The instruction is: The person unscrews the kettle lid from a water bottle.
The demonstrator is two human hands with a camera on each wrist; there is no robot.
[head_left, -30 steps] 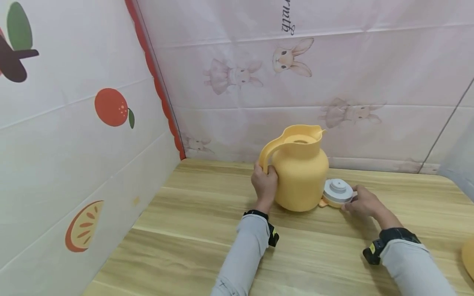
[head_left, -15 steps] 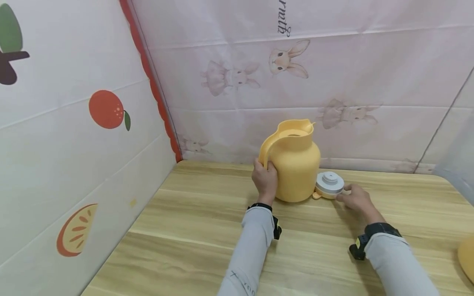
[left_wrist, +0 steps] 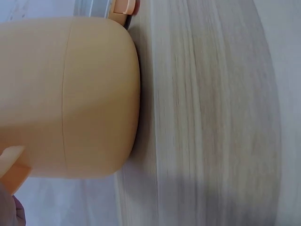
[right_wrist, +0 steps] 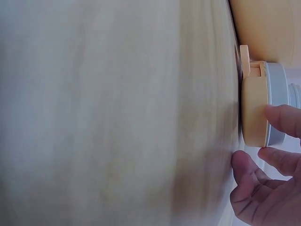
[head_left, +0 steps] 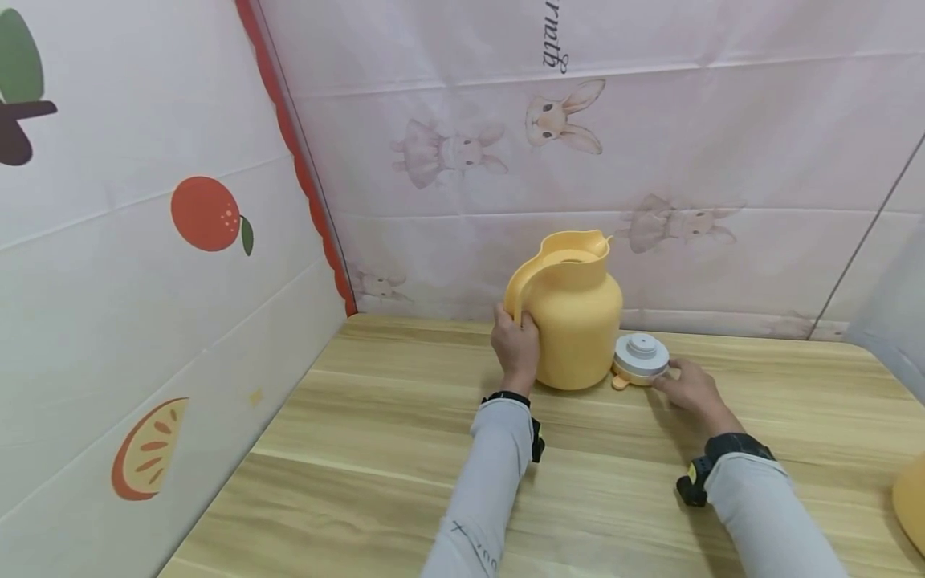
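Note:
A yellow thermal jug stands upright near the back of the wooden table, its mouth uncovered. My left hand grips the lower part of its handle; the left wrist view shows the jug's base close over the tabletop. Right beside the jug lies its lid, grey plug side up and yellow cap side down, with a small tab sticking out. My right hand holds the lid's right edge, the thumb on the near side and a finger farther round. Other right fingers are curled by the table.
Behind the jug rises a pale wall covering printed with rabbits. A fruit-patterned wall borders the table's left side. Part of a rounded yellow object shows at the right edge of the table.
The head view has shifted slightly, so jug, lid and hands appear a little higher and farther left. Both hands keep their places on the jug handle and the lid.

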